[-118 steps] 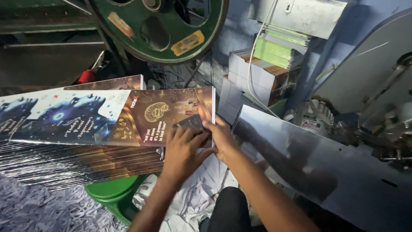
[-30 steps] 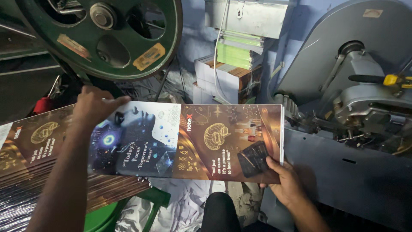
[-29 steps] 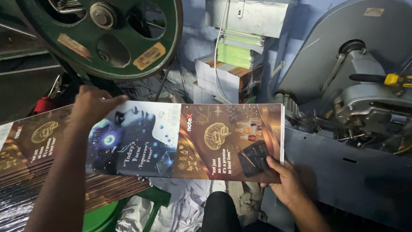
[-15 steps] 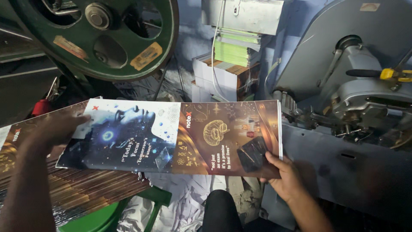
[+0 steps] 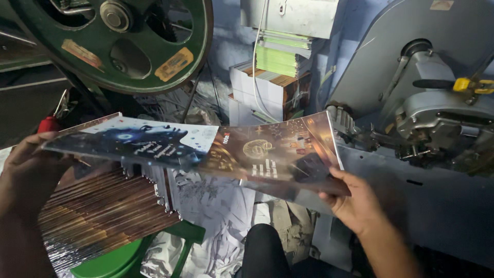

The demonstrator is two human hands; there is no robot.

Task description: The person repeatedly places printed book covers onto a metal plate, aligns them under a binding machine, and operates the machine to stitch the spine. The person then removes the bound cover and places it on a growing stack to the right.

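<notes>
1. While the printed sheet [image 5: 206, 152] hangs lifted in mid-air, the left hand [image 5: 28, 172] grips its edge at 9 o'clock and the right hand [image 5: 355, 198] pinches its corner at 4 o'clock.
2. That sheet, glossy, blue-white on one half and brown-gold on the other, tilts above the stack of sheets [image 5: 103, 216], apart from it.
3. Under the stack, a green stool [image 5: 128, 255] shows at 7 o'clock.
4. At 11 o'clock sits a green flywheel [image 5: 113, 41]; at 3 o'clock, the grey machine [image 5: 437, 118].
5. Boxes of printed stock [image 5: 267, 87] stand at 12 o'clock.
</notes>
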